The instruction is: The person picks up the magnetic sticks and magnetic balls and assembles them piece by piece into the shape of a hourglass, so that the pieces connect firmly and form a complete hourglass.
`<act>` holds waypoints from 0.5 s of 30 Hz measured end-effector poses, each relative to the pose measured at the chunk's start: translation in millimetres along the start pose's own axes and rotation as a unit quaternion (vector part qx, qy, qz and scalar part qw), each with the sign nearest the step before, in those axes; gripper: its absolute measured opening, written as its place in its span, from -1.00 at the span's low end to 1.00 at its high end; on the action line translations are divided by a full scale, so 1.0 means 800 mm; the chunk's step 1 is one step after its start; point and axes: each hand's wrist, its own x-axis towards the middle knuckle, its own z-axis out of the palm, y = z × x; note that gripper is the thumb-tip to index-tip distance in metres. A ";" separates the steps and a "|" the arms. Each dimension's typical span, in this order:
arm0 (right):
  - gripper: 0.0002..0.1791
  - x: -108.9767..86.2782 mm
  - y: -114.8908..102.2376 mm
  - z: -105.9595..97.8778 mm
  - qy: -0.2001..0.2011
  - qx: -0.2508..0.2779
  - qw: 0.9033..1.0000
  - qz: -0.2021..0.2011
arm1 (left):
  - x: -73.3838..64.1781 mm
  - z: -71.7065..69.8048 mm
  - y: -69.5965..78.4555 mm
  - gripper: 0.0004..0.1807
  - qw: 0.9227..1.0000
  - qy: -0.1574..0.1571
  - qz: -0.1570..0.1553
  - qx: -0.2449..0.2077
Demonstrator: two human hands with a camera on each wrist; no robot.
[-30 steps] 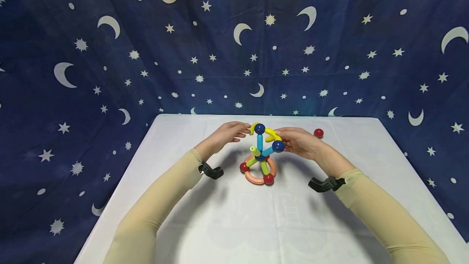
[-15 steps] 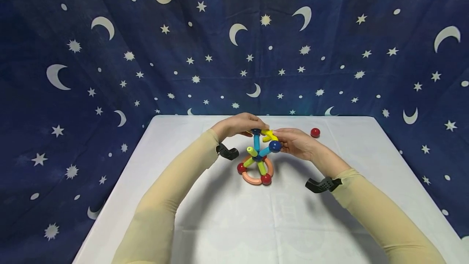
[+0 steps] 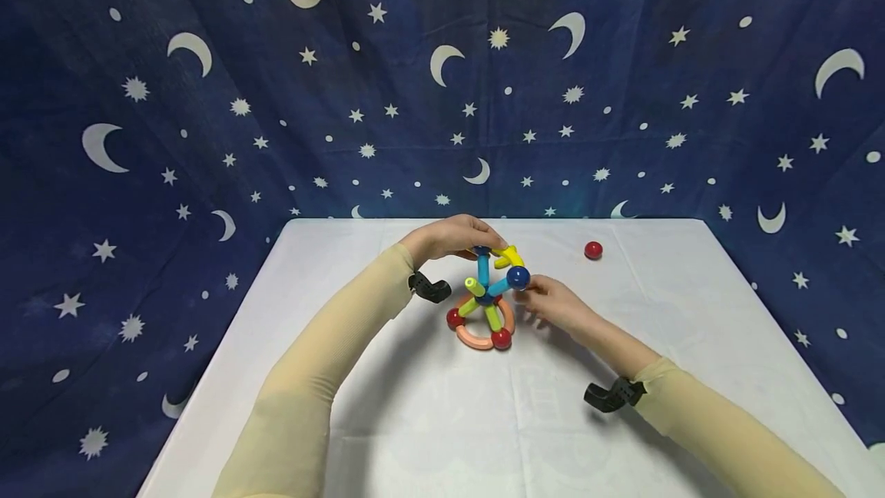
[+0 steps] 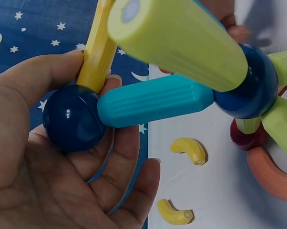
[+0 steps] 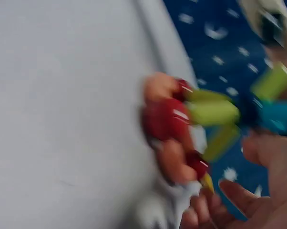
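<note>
A magnetic stick-and-ball model (image 3: 492, 292) stands on a white-covered table. Its base is a ring of salmon curved rods (image 3: 473, 340) with red balls; lime and light-blue rods rise from a dark blue centre ball. My left hand (image 3: 459, 235) reaches over the top from the left. In the left wrist view its thumb and fingers pinch the yellow rod (image 4: 98, 52) where it meets a dark blue ball (image 4: 72, 117). To the right of the model is my right hand (image 3: 556, 306), fingers loosely bent, apparently holding nothing; its fingertips are partly hidden, and the right wrist view is blurred.
A loose red ball (image 3: 593, 250) lies at the back right of the table. Two short yellow curved rods, an upper one (image 4: 189, 150) and a lower one (image 4: 174, 212), lie on the cloth in the left wrist view. A dark blue star-and-moon curtain (image 3: 387, 83) hangs behind.
My left hand has moved right, over the model's top ball, to the yellow rod. My right hand has let go of the yellow rod and dropped lower beside the model.
</note>
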 end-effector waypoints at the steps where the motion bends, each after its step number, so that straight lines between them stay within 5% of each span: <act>1: -0.41 -0.005 0.005 0.008 -0.002 -0.040 0.999 -0.015 | 0.000 0.000 0.000 -0.59 1.000 0.001 0.000 0.001; 8: -0.08 -0.028 0.014 0.052 0.033 -0.239 0.968 -0.068 | -0.001 0.001 -0.001 -0.59 1.000 0.004 0.006 -0.004; 15: -0.18 -0.031 0.014 0.061 0.059 -0.299 0.949 -0.081 | -0.001 0.003 -0.001 -0.59 1.000 -0.001 0.007 -0.005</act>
